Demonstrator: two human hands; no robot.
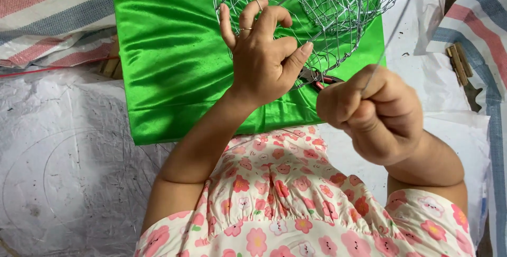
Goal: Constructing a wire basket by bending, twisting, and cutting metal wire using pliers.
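Note:
A wire mesh basket (338,8) of thin silver wire rests on a shiny green satin cloth (169,61). My left hand (261,53), with a ring on one finger, grips the basket's mesh at its near edge. My right hand (372,111) is closed in a fist on a thin silver wire (393,32) that runs up and to the right from the fist. Red-handled pliers (322,80) lie on the cloth between the two hands, partly hidden behind them.
A crinkled white plastic sheet (63,172) covers the floor, with loose wire loops lying on it at left. Striped woven tarps (47,19) lie at the top left and right. Small wooden pieces (459,59) sit at right. My flowered clothing (285,204) fills the bottom.

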